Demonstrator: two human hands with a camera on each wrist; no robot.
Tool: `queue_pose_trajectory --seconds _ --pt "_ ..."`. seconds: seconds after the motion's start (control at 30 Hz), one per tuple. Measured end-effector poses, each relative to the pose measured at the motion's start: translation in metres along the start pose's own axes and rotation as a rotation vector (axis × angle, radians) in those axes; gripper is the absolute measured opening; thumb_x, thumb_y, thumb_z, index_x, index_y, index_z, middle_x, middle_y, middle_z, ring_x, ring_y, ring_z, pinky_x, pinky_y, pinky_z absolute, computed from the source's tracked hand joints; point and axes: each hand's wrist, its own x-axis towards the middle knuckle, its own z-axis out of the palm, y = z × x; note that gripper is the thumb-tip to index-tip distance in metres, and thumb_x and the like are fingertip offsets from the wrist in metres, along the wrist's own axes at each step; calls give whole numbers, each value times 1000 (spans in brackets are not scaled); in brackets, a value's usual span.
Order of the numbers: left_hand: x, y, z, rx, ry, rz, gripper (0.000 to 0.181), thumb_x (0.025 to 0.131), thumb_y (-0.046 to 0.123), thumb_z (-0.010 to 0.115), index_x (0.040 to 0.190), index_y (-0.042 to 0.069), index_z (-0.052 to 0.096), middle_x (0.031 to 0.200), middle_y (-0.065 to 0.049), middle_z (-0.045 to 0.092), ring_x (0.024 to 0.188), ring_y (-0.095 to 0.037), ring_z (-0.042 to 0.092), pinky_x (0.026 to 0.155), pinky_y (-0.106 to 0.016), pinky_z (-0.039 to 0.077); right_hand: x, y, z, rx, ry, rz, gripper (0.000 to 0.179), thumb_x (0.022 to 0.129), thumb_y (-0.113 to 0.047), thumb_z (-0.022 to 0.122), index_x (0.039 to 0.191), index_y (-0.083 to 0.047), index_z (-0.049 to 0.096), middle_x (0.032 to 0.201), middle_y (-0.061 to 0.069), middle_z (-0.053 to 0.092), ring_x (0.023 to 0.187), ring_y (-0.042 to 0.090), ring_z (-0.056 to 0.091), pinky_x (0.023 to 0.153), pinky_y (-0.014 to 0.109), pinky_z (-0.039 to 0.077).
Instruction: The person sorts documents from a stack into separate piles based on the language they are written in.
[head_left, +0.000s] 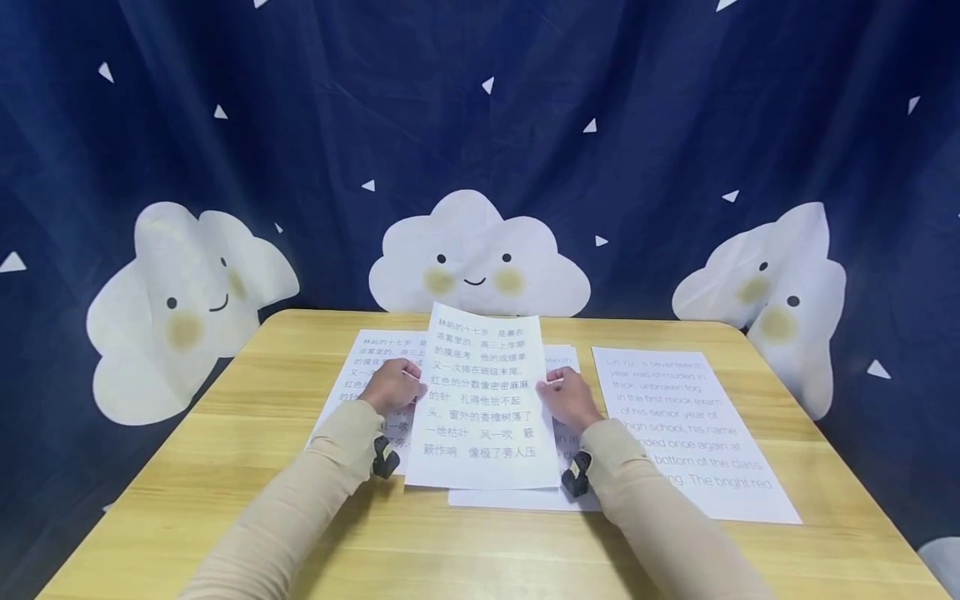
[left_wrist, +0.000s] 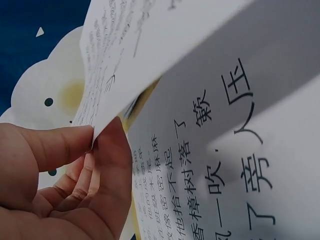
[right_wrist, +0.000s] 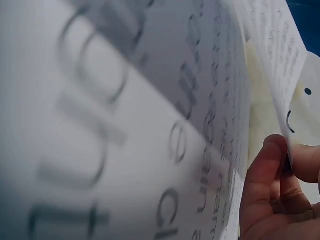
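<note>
Sleeves (head_left: pixel 300 504) flank raised sheet (head_left: pixel 487 412); left hand (head_left: pixel 392 388), right hand (head_left: pixel 572 399) pinch its edges. Apparent step: positioning; next likely requires level support.

The raised sheet (head_left: pixel 483 400) blocks the middle, pinched at its sides by the left hand (head_left: pixel 393 386) and right hand (head_left: pixel 570 398). A hand could pass between the left sleeve (head_left: pixel 300 504) and right sleeve (head_left: pixel 667 517) over the near wood of the table (head_left: pixel 480 554) (the black clips (head_left: pixel 386 457) on both wrists narrow that lane), or slip between the raised sheet and the flat sheets (head_left: pixel 525 499) below it. The curtain (head_left: pixel 480 142) bars the way behind.
</note>
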Motion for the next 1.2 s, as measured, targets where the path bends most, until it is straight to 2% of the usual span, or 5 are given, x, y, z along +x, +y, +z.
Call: queue_pose_trajectory --seconds 0.3,0.53,0.87,1.03,1.2 --pt "3 -5 -7 -76 26 14 16 88 2 63 102 0 57 89 -10 56 76 -21 59 67 -32 51 -2 -8 15 137 -35 50 37 91 -19 64 123 -4 52 116 17 60 105 31 57 92 43 43" --pt "7 -11 -13 -121 31 1 19 89 0 62 107 -2 56 92 -12 57 75 -22 63 65 -31 55 -6 -15 23 223 -80 95 40 94 -19 59 129 -2 49 121 19 58 111 32 55 96 45 42" --pt "12 -22 -26 -118 58 -33 21 90 1 61 109 -3 55 95 -14 57 77 -23 63 63 -30 54 -7 -21 36 238 -125 88 42 88 -9 55 129 -1 53 113 13 61 108 29 56 97 43 42" --pt "13 -26 -33 -78 74 -81 21 92 4 60 112 0 55 100 -15 57 82 -25 60 64 -30 51 -10 -26 41 259 -120 79 40 85 -6 56 125 -1 55 110 12 62 101 26 58 87 36 44" --pt "14 -29 -39 -58 85 -109 21 93 6 58 113 1 56 103 -16 57 87 -27 57 68 -31 46 -12 -32 44 316 -137 83 44 79 1 55 123 0 55 101 12 64 83 23 60 64 27 43"
